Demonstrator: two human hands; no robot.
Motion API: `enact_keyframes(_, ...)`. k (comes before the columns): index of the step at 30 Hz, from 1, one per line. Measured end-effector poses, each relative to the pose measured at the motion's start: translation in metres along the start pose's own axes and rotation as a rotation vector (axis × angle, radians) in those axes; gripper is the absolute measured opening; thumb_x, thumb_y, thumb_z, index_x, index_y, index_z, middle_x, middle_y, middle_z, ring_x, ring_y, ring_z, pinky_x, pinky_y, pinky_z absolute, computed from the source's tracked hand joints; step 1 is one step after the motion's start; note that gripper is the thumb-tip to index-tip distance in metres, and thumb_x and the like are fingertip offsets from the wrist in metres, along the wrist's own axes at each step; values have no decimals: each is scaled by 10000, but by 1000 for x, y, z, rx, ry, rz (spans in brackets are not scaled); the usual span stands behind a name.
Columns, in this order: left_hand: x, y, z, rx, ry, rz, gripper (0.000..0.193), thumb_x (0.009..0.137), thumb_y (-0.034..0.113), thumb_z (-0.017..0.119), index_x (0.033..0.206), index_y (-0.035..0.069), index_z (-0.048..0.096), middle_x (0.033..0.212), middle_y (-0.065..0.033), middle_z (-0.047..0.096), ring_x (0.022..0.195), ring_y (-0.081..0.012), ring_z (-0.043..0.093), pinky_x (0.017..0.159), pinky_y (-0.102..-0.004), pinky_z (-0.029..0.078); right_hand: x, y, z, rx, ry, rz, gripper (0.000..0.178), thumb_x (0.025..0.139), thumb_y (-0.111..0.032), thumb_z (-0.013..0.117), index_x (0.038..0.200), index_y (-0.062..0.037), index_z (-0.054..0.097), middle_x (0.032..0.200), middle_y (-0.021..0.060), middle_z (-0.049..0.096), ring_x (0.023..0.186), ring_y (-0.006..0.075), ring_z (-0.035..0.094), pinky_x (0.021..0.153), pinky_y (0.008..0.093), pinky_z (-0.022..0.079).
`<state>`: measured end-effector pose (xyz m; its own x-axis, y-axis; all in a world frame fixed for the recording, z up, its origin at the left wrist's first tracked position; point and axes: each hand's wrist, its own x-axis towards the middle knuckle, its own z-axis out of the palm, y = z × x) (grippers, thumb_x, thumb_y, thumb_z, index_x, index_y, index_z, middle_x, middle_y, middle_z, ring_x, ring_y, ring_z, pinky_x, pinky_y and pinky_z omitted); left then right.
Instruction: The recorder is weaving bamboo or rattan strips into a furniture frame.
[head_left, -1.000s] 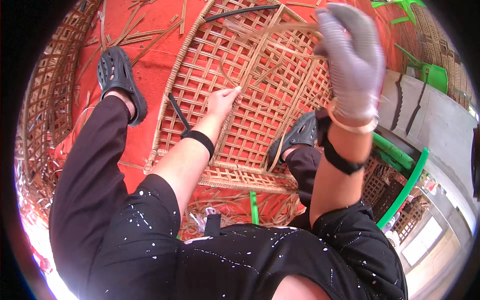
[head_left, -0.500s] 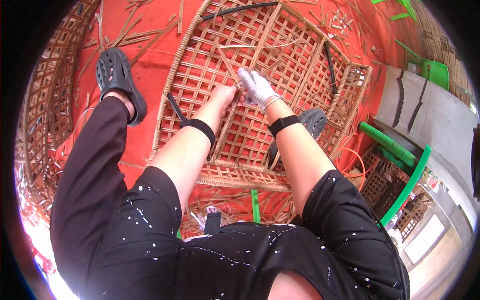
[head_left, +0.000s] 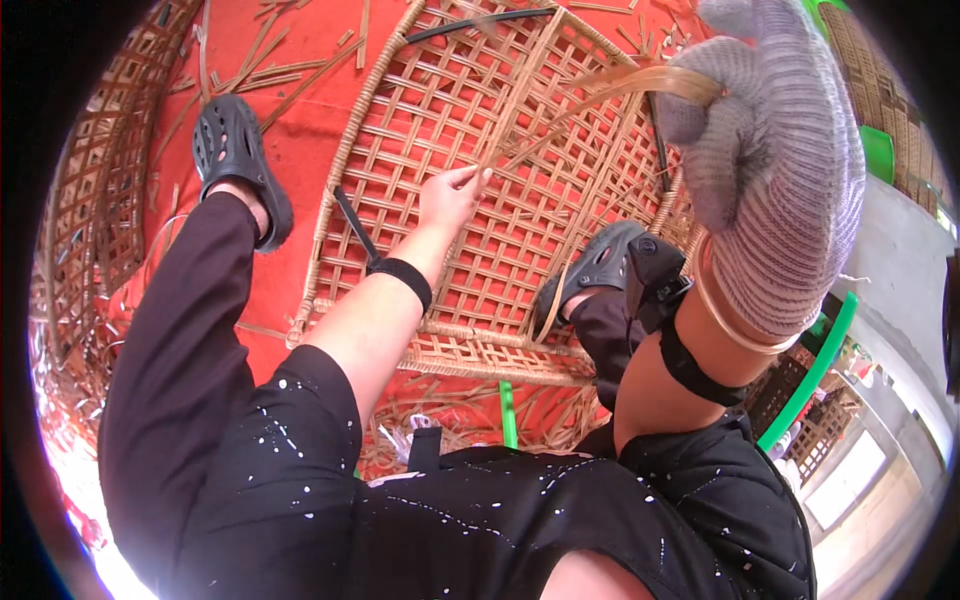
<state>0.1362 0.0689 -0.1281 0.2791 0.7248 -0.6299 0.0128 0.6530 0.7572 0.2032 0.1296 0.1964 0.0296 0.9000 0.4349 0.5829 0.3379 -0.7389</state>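
Woven panel: tan open lattice (head_left: 520,235), upper centre of the frame, tilted across the red floor covering (head_left: 305,145). I judge it light for its spread; stiff along the ribs, with more give in the open squares.
Pale strip: thin and flat (head_left: 645,80), arcing from upper right of the frame down to the centre of the lattice. I read it as springy, likely to twist, smooth enough to slide through loose fingers, prone to splitting if kinked.
Left hand: bare (head_left: 450,202), at the central rib, thumb and fingertips drawn close together. From my end I can't tell whether they pinch the strip or the rib.
Right hand: gloved in ribbed grey knit (head_left: 765,150), upper right, raised well clear of the lattice, fingers curled around the strip. I'd expect the knit to help against slipping and sharp edges.
Right shoe: dark clog (head_left: 600,262) at the panel's lower right; how much it bears down, I can't see.
Best hold: panel by its wrapped rim (head_left: 343,165) or a rib, not single strands. Strip: I'd pinch flat faces near the weave, letting the free length bow.
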Motion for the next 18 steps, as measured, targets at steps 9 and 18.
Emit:
enact_keyframes(9,27,-5,-6,-141,-59,-253,297,863,257,581,836,-35,627,722,-88,640,560,-141,598,520,-242,490,-92,211,26,-135,-262,1076,511,841,-469,499,1001,14,545,844,100,662,443,131,553,433,230,443)
enact_keyframes(18,36,-3,-16,-69,-112,-400,235,873,208,520,808,3,616,695,-79,634,509,-150,573,459,-271,451,-154,229,100,193,-464,1281,559,853,-552,400,912,-34,602,661,97,588,471,187,542,465,324,465)
